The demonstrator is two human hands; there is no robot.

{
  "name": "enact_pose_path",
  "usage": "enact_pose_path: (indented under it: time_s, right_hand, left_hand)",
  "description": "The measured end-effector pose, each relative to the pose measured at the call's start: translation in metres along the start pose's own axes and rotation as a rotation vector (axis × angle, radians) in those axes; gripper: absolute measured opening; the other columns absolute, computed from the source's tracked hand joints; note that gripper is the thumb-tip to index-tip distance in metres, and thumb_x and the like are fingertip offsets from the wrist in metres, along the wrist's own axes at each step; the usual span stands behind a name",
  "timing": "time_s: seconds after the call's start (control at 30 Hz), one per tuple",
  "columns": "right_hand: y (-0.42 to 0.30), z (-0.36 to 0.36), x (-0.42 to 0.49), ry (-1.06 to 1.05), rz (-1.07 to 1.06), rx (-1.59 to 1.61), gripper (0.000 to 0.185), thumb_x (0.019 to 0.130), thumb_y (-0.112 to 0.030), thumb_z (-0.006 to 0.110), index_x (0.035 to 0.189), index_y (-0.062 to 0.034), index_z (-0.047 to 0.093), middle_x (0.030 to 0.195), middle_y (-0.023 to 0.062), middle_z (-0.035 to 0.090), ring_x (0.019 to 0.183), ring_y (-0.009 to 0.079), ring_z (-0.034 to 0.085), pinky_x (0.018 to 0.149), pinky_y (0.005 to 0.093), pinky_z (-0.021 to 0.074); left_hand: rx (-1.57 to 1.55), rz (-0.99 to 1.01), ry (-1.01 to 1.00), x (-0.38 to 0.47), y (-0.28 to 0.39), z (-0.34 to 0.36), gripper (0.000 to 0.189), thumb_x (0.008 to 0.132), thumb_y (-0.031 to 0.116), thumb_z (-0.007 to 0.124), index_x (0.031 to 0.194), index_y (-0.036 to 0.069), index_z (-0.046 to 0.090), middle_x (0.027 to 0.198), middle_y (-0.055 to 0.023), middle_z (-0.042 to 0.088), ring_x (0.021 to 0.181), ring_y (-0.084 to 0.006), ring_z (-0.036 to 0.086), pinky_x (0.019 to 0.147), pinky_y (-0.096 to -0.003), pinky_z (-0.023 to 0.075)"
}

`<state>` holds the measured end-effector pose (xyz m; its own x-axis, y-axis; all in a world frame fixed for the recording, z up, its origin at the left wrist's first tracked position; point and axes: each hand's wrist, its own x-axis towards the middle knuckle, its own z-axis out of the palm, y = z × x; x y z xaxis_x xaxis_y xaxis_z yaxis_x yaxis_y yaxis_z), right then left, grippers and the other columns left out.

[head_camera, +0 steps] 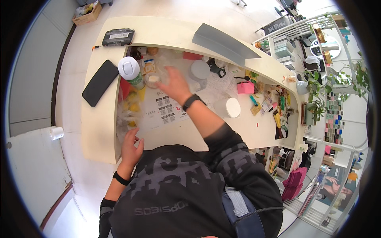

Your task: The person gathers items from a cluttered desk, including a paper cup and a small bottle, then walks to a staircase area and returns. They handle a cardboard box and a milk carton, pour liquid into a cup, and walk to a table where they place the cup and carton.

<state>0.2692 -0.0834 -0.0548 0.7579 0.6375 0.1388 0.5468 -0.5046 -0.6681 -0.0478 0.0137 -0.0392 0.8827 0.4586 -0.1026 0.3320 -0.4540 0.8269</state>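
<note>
My right hand, slightly blurred, reaches over the desk with fingers spread beside a small clear round container. Whether its fingertips touch the container, I cannot tell. Clear plastic wrapping lies just beyond the fingers. My left hand is at the desk's near left edge, fingers apart and holding nothing, near a clear plastic bag with yellow items. A white-lidded canister stands between that bag and a smartphone. Below my right hand lies a printed sheet with square codes.
A raised ledge curves around the desk, bearing a black case and a grey curved panel. White-lidded tubs, a black mug and a pink basket stand on the right. Potted plants and shelves are farther right.
</note>
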Motion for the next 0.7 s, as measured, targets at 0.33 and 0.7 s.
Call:
enact_pose_path:
  time_s: [0.33, 0.7]
  right_hand:
    - [0.078, -0.061, -0.010, 0.271, 0.295, -0.104, 0.104, 0.067, -0.027, 0.090, 0.153, -0.0080, 0.035, 0.134, 0.0294, 0.052, 0.121, 0.0488, 0.056, 0.105, 0.0489, 0.0490]
    - [0.017, 0.000, 0.021, 0.176, 0.256, -0.035, 0.108, 0.070, -0.025, 0.090, 0.158, -0.0070, 0.030, 0.143, 0.0276, 0.048, 0.127, 0.0451, 0.054, 0.107, 0.0464, 0.0484]
  left_hand:
    - [-0.170, 0.063, -0.120, 0.012, 0.031, -0.023, 0.046, 0.090, 0.007, 0.071, 0.135, 0.002, 0.060, 0.127, -0.0143, 0.061, 0.089, -0.0182, 0.067, 0.085, -0.0315, 0.0535]
    - [-0.330, -0.071, -0.195, -0.001, 0.035, -0.053, 0.043, 0.094, 0.006, 0.067, 0.136, 0.001, 0.059, 0.126, -0.0090, 0.062, 0.095, -0.0131, 0.062, 0.090, -0.0291, 0.0514]
